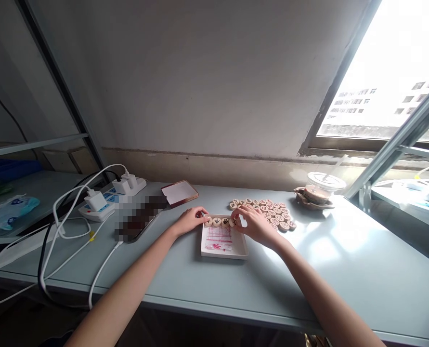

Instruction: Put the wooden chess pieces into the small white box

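A shallow white box (pixel 224 257) lies on the desk, with red lines and marks printed on its floor. Along its far wall stands a row of several round wooden Chinese chess pieces (pixel 217 221) with black characters. My left hand (pixel 191 220) is closed around the box's far left corner, its thumb beside the leftmost piece. At the row's right end, my right hand (pixel 253 224) pinches a Chinese chess piece (pixel 233 222), partly covered by the fingers. Beyond that hand, many more pieces (pixel 279 217) lie flat in rows, black and red, some hidden behind it.
The box's lid (pixel 180 193) lies behind to the left. A phone (pixel 145 224), partly blurred out, and a power strip (pixel 108 200) with white cables (pixel 57 226) occupy the left. A lidded plastic cup (pixel 325 182) rests on a brown dish (pixel 313 200) near the window.
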{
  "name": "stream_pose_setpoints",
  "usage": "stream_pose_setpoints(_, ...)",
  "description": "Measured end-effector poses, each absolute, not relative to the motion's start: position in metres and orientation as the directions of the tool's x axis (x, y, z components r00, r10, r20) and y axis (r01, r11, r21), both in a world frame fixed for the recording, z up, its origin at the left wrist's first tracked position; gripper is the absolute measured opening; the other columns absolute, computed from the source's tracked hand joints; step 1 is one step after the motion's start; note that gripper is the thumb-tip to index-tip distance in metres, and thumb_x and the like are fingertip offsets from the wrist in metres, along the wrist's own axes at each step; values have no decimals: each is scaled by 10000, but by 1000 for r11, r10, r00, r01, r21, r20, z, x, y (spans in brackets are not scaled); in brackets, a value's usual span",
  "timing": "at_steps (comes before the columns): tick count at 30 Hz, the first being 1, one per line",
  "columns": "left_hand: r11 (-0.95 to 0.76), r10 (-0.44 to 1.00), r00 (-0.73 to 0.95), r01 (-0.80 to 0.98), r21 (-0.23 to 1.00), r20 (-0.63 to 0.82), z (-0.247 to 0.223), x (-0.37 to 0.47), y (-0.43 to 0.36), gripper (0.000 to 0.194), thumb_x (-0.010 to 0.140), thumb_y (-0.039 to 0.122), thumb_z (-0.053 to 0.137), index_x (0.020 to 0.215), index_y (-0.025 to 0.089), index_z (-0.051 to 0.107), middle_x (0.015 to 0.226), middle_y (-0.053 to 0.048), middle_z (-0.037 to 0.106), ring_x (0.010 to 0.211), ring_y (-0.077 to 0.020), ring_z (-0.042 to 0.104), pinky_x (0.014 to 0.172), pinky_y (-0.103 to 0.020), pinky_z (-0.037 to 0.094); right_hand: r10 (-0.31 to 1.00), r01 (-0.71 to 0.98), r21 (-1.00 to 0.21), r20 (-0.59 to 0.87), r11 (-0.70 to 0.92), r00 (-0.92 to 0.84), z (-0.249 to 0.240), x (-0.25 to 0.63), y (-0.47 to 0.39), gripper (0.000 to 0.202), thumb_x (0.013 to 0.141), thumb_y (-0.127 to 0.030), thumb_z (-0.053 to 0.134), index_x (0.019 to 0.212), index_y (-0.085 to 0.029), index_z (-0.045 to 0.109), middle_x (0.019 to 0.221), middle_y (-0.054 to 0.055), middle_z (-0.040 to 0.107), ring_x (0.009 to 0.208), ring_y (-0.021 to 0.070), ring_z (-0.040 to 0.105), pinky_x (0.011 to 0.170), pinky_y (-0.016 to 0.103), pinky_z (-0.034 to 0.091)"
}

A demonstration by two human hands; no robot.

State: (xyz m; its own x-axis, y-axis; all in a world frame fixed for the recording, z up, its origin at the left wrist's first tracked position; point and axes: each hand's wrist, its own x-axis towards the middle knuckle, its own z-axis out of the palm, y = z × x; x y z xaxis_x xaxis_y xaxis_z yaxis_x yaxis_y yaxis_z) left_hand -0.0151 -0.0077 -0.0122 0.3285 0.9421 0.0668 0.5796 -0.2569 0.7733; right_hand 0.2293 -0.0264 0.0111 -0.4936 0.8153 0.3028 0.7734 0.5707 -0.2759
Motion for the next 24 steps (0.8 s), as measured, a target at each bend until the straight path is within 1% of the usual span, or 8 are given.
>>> stream_pose_setpoints(4,-262,940,334,573,777,71,-12,-15,-8,301,736,435,545,893,187,614,855,-31,635,787,-183,537,674,-252,383,813,748,-325,302,579,-498,11,233,-25,92,814,-270,505,869,-233,568,939,26,562,903,178,516,817,340,386)
stream_pose_setpoints(8,-269,937,341,566,779,76,-14,-16,-6,297,734,435,544,881,187,617,832,-26,636,767,-177,538,669,-248,384,813,749,-319,286,580,-508,15,231,-27,102,827,-259,492,872,-232,579,942,31,558,902,174,520,820,335,396)
stream_pose_setpoints(13,-267,938,341,579,771,69,-14,-16,-6,307,737,439,535,891,185,615,829,-24,636,758,-176,538,668,-249,385,788,752,-251,296,610,-540,15,227,-31,142,843,-290,497,927,-238,598,1029,42,580,998,195,504,832,337,377)
stream_pose_setpoints(15,-265,939,337,587,765,67,-12,-15,-7,313,736,441,532,892,181,614,832,-28,636,758,-177,538,667,-250,385,777,756,-217,316,618,-544,16,226,-31,136,854,-274,489,914,-240,606,1015,34,605,967,190,523,820,340,364)
stream_pose_setpoints(19,-261,940,335,584,768,65,-11,-14,-9,313,732,439,532,885,178,610,836,-31,635,763,-180,541,661,-252,384,768,786,-140,371,603,-523,18,225,-30,119,854,-228,496,857,-223,614,917,31,644,869,187,549,818,361,340)
stream_pose_setpoints(22,-259,940,334,581,772,64,-10,-14,-10,304,732,435,536,882,181,609,833,-29,641,766,-183,546,663,-255,387,757,799,-77,386,597,-528,18,223,-29,148,852,-187,483,785,-199,614,885,50,633,868,198,545,799,355,355)
stream_pose_setpoints(24,-258,941,332,588,767,62,-9,-14,-10,305,732,435,535,883,181,610,834,-30,643,770,-185,547,667,-257,389,764,800,-80,364,595,-532,16,221,-29,153,843,-169,478,772,-190,612,895,58,607,833,187,548,737,318,385)
